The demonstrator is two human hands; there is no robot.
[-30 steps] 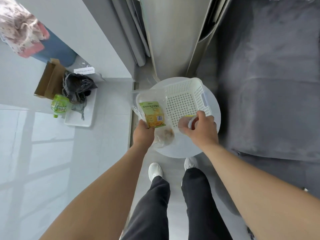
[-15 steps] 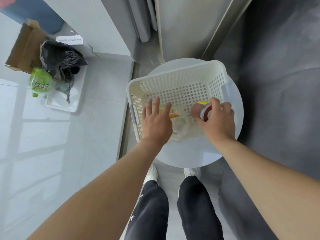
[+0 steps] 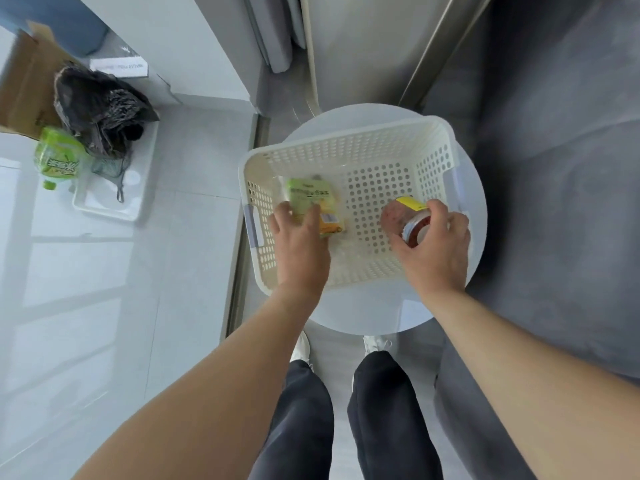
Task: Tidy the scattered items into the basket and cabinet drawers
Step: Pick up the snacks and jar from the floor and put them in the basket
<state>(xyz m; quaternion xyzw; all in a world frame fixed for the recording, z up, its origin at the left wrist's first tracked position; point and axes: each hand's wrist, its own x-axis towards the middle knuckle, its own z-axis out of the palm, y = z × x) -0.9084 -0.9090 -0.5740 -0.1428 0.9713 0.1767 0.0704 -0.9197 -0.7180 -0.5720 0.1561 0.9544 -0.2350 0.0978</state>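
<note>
The left hand (image 3: 300, 244) rested relaxed fingers on a green-and-yellow clear snack packet (image 3: 313, 204) lying inside the white perforated plastic basket (image 3: 349, 147), while the right hand (image 3: 433, 244) gripped a clear red-capped jar (image 3: 407, 220) over the basket's right part.

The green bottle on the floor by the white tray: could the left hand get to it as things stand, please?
Probably not without stepping over: the green bottle lies well to the left, while the left hand is down in the basket on the snack packet.
</note>
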